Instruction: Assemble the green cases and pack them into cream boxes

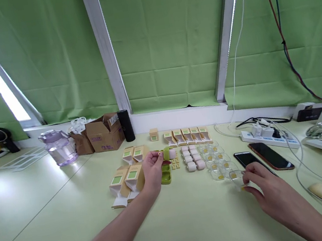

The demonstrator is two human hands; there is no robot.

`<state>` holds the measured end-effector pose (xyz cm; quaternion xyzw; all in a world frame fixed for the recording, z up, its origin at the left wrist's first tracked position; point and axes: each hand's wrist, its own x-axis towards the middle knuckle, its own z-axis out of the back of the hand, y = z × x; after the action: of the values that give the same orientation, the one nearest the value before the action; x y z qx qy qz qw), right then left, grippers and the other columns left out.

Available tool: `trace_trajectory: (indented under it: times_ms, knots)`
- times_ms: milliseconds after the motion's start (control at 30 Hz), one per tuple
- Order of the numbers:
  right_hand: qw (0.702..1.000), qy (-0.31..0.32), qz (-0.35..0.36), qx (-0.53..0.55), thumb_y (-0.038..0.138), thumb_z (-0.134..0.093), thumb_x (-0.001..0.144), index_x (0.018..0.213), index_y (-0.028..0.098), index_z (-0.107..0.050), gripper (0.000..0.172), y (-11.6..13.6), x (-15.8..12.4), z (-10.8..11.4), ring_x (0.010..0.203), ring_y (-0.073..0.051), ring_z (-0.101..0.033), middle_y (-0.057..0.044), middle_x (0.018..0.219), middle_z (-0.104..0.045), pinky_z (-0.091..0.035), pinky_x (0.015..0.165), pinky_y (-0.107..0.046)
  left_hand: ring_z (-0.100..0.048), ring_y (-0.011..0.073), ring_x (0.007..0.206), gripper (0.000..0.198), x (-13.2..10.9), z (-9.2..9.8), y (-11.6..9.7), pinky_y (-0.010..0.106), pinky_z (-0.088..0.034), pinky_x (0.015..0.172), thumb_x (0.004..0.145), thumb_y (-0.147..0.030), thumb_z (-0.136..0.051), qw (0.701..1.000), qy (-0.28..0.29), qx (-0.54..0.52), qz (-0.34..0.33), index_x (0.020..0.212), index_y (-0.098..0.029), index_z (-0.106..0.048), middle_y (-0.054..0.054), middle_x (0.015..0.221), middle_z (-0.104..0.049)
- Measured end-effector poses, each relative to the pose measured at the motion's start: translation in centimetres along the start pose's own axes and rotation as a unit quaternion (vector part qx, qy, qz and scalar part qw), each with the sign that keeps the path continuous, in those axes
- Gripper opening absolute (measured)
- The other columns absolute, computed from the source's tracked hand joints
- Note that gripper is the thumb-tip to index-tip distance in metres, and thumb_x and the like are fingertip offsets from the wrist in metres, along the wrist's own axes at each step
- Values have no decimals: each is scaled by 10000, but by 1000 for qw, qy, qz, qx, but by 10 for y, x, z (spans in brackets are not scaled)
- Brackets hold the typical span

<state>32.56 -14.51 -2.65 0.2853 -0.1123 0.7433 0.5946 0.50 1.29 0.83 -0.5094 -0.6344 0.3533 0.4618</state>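
My left hand [152,172] pinches a small green cover [165,154] with a pale pinkish rounded block [172,154] at its right end. Below it lie more green pieces [165,175] and several small yellow pieces [175,166]. To their right, pale rounded blocks [191,166] stand in two columns. My right hand [266,187] grips a clear plastic shell [236,178] by its right edge, just over the table. Beside that shell, several similar clear shells [218,172] with yellow spots sit in rows. Open cardboard boxes [133,175] with green squares are left of my left hand.
More small boxes [185,135] line the back. Two phones [270,155], a power strip [270,139] and loose cables lie at the right. A purple jug [58,148], a brown carton [104,135] and a black cylinder [126,125] stand at the back left.
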Motion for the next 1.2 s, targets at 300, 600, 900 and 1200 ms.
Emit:
trace_trajectory:
  times_ms: [300, 600, 900, 1200]
  knots:
    - [999, 10, -32, -12, 183, -472, 908, 842, 247, -581, 142, -6, -1, -14, 606, -198, -646, -70, 984, -615, -467, 497, -319, -683, 152, 613, 434, -1, 0, 0, 295, -580, 616, 716, -500, -904, 1000, 6, -5, -1, 817, -211, -596, -29, 702, -671]
    - [998, 41, -37, -24, 186, -506, 871, 1004, 258, -570, 164, -14, 0, -10, 699, -229, -704, -71, 1105, -639, -500, 540, -341, -700, 164, 685, 420, -3, 0, -1, 304, -591, 631, 742, -491, -897, 1000, 18, -19, 7, 816, -198, -605, 6, 773, -701]
    - [991, -104, 74, 40, 230, -524, 995, 1182, 278, -615, 213, 40, 60, 22, 1055, -298, -730, -118, 1231, -684, -613, 840, -420, -703, 159, 638, 379, -5, -1, 1, 309, -602, 650, 721, -415, -880, 996, 36, -51, 70, 806, -203, -578, 9, 755, -712]
    - [972, -101, 164, 133, 38, -489, 948, 1433, 286, -546, 548, 108, 107, -42, 1231, -309, -690, -132, 1399, -653, -648, 917, -472, -681, 174, 526, 311, -7, -2, 2, 267, -535, 520, 708, -381, -796, 991, 61, -35, 110, 768, -201, -549, 19, 634, -693]
